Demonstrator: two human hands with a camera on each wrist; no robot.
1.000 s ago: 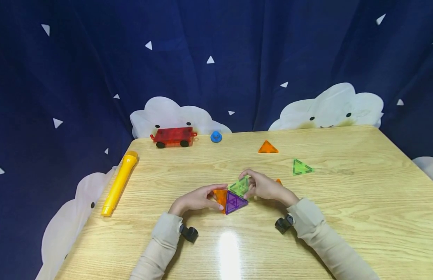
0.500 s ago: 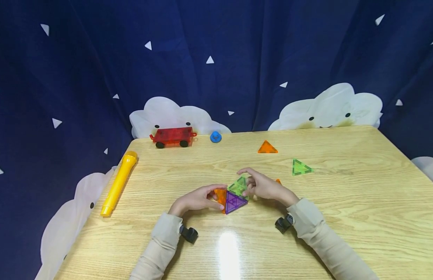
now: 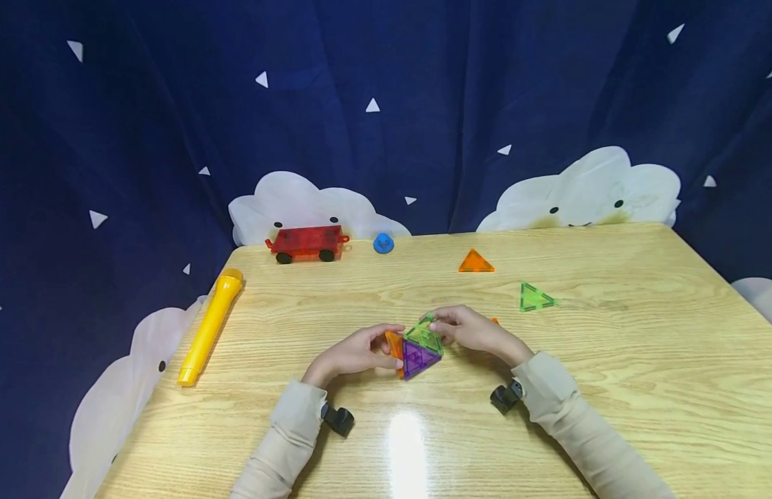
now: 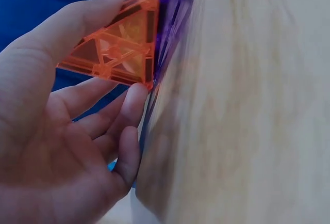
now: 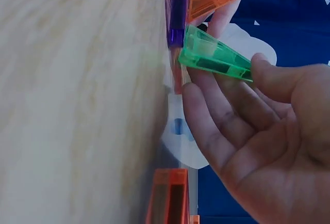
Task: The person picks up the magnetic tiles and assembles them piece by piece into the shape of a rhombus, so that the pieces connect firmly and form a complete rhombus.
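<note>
Flat on the table lies a purple triangular magnetic tile [image 3: 418, 360]. My left hand [image 3: 351, 357] pinches an orange triangular magnetic tile [image 4: 121, 46] between thumb and fingers, tilted up along the purple tile's left edge. On the far right side, my right hand [image 3: 479, 331] holds a green triangular magnetic tile [image 5: 211, 54], its thumb at the raised corner and fingers beneath. In the right wrist view the green tile slants up, its lower edge at the purple tile. Parts of the left fingers are hidden behind the orange tile in the head view.
Another orange tile [image 3: 476, 263] and a green tile [image 3: 536, 297] lie farther back. A further orange tile [image 5: 170, 195] is mostly hidden behind the right hand. A red wheeled car base [image 3: 308, 242], a blue toy [image 3: 383, 243] and a yellow stick [image 3: 211, 326] lie around the table [image 3: 610, 388].
The orange tile is tilted up more steeply in my left hand. The green tile's far side has risen, and my right thumb has moved onto its upper corner.
</note>
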